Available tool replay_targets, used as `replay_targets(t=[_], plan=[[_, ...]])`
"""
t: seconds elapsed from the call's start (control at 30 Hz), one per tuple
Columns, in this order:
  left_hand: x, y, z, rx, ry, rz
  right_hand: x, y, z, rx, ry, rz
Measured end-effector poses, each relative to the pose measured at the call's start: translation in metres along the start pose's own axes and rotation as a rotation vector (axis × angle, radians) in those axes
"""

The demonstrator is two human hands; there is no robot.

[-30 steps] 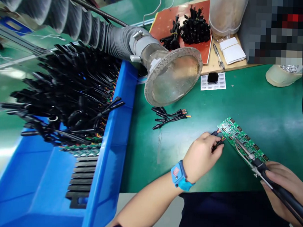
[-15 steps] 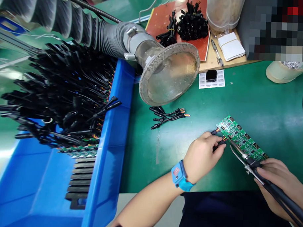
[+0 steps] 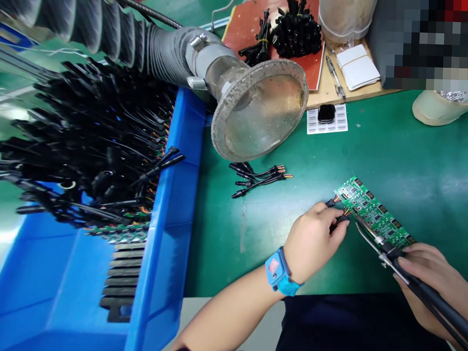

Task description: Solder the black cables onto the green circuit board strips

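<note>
A long green circuit board with several small two-digit displays lies slantwise on the green bench. My left hand, a blue strap on its wrist, pinches a short black cable whose coloured wires meet the board's left edge. Another black cable joins the board just above it. Closed around the black handle of a soldering iron is my right hand. The iron's tip, with a thin metal tube alongside, reaches the board's edge near the coloured wires. Exact contact there is too small to tell.
Several loose black cables lie left of my hands. A blue bin heaped with cabled boards fills the left side. Above the bench hangs a fume extractor hood. A smartwatch-like black square rests on a label sheet.
The whole view has shifted very slightly. Both hands, the board and the soldering iron keep nearly the same places relative to each other.
</note>
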State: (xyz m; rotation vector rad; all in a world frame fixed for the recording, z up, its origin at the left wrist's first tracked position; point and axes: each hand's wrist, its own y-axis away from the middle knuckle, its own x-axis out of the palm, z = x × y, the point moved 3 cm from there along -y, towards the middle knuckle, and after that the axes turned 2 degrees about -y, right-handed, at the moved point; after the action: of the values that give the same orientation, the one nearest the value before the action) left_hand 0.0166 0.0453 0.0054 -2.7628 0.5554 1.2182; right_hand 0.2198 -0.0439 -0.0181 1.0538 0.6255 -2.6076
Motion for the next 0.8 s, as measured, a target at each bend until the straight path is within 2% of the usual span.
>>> replay_targets(t=[0.1,0.27,0.5,0.8], plan=[[0.0006,0.0004,-0.0001,0.002,-0.014,-0.006,0.0002,0.0003,0.0009,0.006,-0.019,-0.009],[0.0010,-0.0001,-0.0005,0.006,-0.024,-0.007,0.0013,0.0014,0.0017,0.103,-0.047,-0.005],[0.0012,0.0005,-0.0005,0.009,-0.040,-0.008,-0.0070,-0.0066,0.0065,-0.009,-0.118,-0.069],[0.0005,0.0013,-0.0023,0.009,-0.087,0.019,-0.0001,-0.0046,0.0023,0.007,-0.062,-0.032]])
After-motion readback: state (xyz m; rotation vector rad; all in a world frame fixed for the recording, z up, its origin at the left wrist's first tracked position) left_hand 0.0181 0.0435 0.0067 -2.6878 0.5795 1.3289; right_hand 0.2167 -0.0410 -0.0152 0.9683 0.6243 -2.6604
